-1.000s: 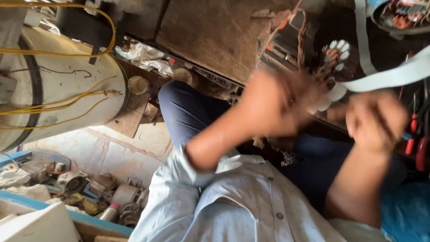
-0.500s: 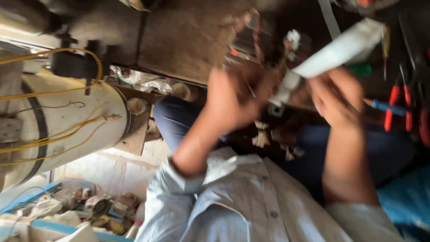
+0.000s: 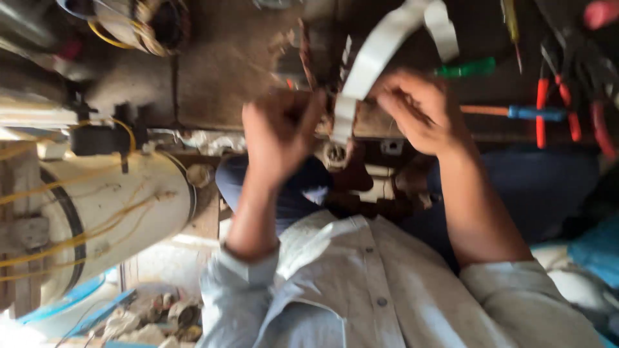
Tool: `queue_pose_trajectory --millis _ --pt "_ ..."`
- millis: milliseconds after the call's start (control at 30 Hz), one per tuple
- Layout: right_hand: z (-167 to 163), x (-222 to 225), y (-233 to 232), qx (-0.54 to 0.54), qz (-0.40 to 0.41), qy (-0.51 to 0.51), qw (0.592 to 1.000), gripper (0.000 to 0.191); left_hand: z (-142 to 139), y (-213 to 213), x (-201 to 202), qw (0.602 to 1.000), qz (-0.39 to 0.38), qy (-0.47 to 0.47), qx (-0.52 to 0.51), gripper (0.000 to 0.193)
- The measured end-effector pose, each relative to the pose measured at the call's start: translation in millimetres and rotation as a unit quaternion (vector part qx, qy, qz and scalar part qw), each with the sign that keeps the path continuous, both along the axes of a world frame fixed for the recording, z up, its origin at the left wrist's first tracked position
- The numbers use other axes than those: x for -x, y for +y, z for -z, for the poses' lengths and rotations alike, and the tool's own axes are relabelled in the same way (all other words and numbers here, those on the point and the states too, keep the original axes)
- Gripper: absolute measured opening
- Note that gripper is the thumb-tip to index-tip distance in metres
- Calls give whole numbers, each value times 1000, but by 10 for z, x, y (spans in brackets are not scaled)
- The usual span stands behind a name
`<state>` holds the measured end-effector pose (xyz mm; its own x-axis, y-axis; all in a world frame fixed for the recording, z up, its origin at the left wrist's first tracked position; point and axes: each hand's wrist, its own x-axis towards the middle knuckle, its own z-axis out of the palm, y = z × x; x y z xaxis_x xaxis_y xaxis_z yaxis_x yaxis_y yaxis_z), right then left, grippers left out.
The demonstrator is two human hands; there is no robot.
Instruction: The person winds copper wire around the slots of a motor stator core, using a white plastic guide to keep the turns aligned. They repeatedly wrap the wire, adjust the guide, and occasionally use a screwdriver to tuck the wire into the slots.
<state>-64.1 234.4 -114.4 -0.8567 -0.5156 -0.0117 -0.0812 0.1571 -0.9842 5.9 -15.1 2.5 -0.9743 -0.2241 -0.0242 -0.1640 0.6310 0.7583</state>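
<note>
In the head view, the person is reaching both forearms forward from rolled pale shirt sleeves, over dark trousers. The left hand is curling into a loose fist, knuckles towards the camera; motion blur is hiding what, if anything, it is gripping, so I cannot tell whether it is holding something. It is sitting just beside a rusty motor part with copper windings on the wooden bench.

The right hand is bending at the wrist, fingers pinching together around the lower stretch of a broad white strip, which is running up from between the hands and looping over near the top edge. The strip is lying against the rusty part, between the two hands.

A shallow tray at the lower left is holding small dirty metal parts. A white cylindrical drum with yellow wires trailing over it is lying at the left. On the right, a green-handled screwdriver, a blue-handled tool and red-handled pliers are lying well apart from the hands.
</note>
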Motion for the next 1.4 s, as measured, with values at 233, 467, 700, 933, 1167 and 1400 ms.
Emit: queue_pose_trajectory --millis 233,467,700,933,1167,1400 --pt "-605 -145 36 197 -106 266 938 21 -92 111 -139 922 282 264 -22 12" --pt "-674 41 -244 -50 -29 163 985 12 29 18 77 991 32 109 -76 10" --pt "-743 -308 245 213 -135 229 940 16 398 -70 -261 937 257 234 -24 12" --pt "-241 82 -177 38 -54 155 986 17 217 -79 -30 985 30 67 -154 24" --pt "-687 -227 97 121 -146 124 974 22 123 49 -190 920 278 265 82 13" --pt "-905 41 -300 -23 -53 111 992 16 287 -55 -27 991 19 67 -115 15"
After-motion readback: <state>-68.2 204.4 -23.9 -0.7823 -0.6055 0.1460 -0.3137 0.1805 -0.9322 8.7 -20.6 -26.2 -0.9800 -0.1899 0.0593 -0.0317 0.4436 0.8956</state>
